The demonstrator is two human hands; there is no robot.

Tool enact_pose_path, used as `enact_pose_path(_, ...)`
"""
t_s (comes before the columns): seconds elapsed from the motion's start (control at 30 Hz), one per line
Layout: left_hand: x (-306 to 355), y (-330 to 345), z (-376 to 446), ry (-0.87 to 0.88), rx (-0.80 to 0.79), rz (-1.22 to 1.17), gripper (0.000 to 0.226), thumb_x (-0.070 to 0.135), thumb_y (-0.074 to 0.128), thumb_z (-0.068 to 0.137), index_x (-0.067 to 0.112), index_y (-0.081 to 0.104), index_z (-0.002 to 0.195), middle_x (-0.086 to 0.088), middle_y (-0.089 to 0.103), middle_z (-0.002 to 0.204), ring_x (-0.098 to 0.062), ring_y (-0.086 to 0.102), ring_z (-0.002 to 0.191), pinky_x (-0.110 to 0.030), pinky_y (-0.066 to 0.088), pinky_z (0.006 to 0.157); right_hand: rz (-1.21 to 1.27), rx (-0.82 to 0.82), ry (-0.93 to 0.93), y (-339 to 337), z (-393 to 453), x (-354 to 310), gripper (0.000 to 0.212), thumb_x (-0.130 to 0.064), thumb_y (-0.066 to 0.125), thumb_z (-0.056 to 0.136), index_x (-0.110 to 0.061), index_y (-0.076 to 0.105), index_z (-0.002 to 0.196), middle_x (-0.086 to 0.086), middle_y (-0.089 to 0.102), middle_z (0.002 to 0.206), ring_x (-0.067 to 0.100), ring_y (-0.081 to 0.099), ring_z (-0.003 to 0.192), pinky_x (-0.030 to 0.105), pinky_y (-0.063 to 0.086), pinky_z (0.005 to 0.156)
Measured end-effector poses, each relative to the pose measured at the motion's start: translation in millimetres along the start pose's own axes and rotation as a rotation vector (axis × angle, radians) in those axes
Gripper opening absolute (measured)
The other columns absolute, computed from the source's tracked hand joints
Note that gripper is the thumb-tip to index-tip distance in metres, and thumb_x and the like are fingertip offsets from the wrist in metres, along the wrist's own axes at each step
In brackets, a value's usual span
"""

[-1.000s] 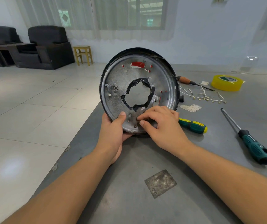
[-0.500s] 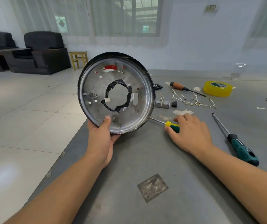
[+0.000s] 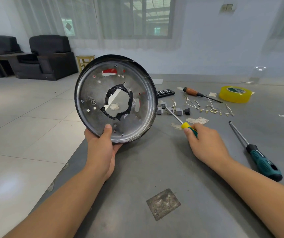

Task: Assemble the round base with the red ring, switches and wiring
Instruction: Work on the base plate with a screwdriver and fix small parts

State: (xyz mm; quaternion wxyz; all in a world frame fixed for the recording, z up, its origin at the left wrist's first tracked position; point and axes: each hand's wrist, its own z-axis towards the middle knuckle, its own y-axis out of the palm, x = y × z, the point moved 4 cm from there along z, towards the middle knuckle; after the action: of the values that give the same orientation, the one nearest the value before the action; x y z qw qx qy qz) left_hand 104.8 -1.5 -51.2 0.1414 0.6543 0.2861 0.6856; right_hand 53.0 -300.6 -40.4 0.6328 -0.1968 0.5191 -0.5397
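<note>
I see the left hand (image 3: 101, 148) gripping the round base (image 3: 115, 98) at its 6 o'clock rim, thumb pressed on the metal face, holding it upright above the table's (image 3: 137, 177) left edge. Red shows through slots at 12 o'clock. The right hand (image 3: 205, 143) curls around a yellow-green screwdriver (image 3: 187, 127), its shaft pointing toward 10 o'clock over the grey switches (image 3: 174, 111). The wiring (image 3: 210, 108) lies beyond, at 1 o'clock.
</note>
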Motion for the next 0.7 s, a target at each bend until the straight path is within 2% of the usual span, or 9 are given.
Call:
enact_pose_path(0.07, -1, -1, 2, 0.002, 0.015, -0.005, 0.034, 0.01, 0.058, 0.107, 0.025, 0.046, 0.135, 0.009, 0.066, 0.124, -0.003, 0.076, 0.092, -0.029, 0.063, 0.063, 0.094, 0.042, -0.013, -3, -3, -4, 0.036, -0.051, 0.042, 0.104, -0.019, 0.055, 0.092, -0.003, 0.057, 0.07, 0.028, 0.055, 0.072, 0.04, 0.044, 0.06)
enact_pose_path(0.13, -1, -2, 4, -0.01, 0.019, -0.009, 0.028, 0.012, 0.059, 0.107, 0.029, 0.048, 0.125, 0.009, 0.066, 0.124, -0.007, 0.074, 0.101, -0.03, 0.063, 0.063, 0.185, 0.068, -0.074, -7, -7, -11, 0.033, -0.053, 0.041, 0.102, -0.024, 0.054, 0.094, -0.005, 0.061, 0.072, 0.016, 0.057, 0.07, 0.036, 0.045, 0.06)
enact_pose_path(0.23, 0, -5, 5, -0.023, 0.018, 0.015, 0.023, 0.015, 0.06, 0.107, 0.033, 0.048, 0.115, 0.006, 0.065, 0.128, -0.015, 0.072, 0.11, -0.036, 0.065, 0.066, 0.24, 0.041, -0.244, -10, -20, -28, 0.018, -0.052, 0.048, 0.102, -0.037, 0.058, 0.102, -0.013, 0.06, 0.073, 0.004, 0.057, 0.073, 0.016, 0.039, 0.058)
enact_pose_path(0.3, 1, -7, 6, -0.029, 0.013, 0.027, 0.021, 0.016, 0.06, 0.108, 0.031, 0.047, 0.115, 0.003, 0.062, 0.132, -0.021, 0.071, 0.113, -0.045, 0.066, 0.07, 0.251, -0.031, -0.317, -6, -28, -38, 0.019, -0.05, 0.053, 0.1, -0.035, 0.066, 0.102, -0.013, 0.062, 0.075, 0.003, 0.057, 0.077, 0.012, 0.04, 0.062)
enact_pose_path(0.4, 3, -6, 6, -0.062, 0.002, 0.016, 0.02, 0.018, 0.058, 0.108, 0.029, 0.044, 0.116, -0.005, 0.06, 0.137, -0.031, 0.075, 0.108, -0.053, 0.065, 0.074, 0.198, -0.128, -0.383, 0, -38, -49, 0.024, -0.047, 0.058, 0.098, -0.032, 0.074, 0.108, -0.012, 0.069, 0.084, 0.008, 0.059, 0.08, 0.014, 0.044, 0.067)
enact_pose_path(0.53, 3, -6, 7, -0.048, -0.002, -0.001, 0.02, 0.016, 0.058, 0.108, 0.027, 0.043, 0.117, -0.004, 0.059, 0.134, -0.021, 0.079, 0.094, -0.048, 0.066, 0.07, 0.151, -0.165, -0.457, 2, -44, -58, 0.034, -0.054, 0.052, 0.097, -0.032, 0.075, 0.11, -0.01, 0.066, 0.081, 0.01, 0.06, 0.075, 0.035, 0.051, 0.068)
enact_pose_path(0.63, 1, -5, 6, -0.051, -0.009, -0.004, 0.023, 0.015, 0.058, 0.108, 0.027, 0.043, 0.121, -0.003, 0.059, 0.136, -0.023, 0.076, 0.102, -0.048, 0.066, 0.07, 0.083, -0.154, -0.472, 4, -46, -62, 0.048, -0.062, 0.039, 0.093, -0.033, 0.074, 0.109, -0.011, 0.06, 0.076, 0.011, 0.057, 0.071, 0.037, 0.05, 0.064)
enact_pose_path(0.7, 1, -4, 5, -0.05, -0.021, -0.005, 0.022, 0.015, 0.058, 0.108, 0.028, 0.044, 0.12, -0.003, 0.059, 0.137, -0.026, 0.073, 0.108, -0.048, 0.066, 0.07, 0.062, -0.14, -0.46, 5, -46, -62, 0.047, -0.061, 0.039, 0.094, -0.033, 0.073, 0.111, -0.011, 0.061, 0.077, 0.011, 0.057, 0.072, 0.035, 0.05, 0.063)
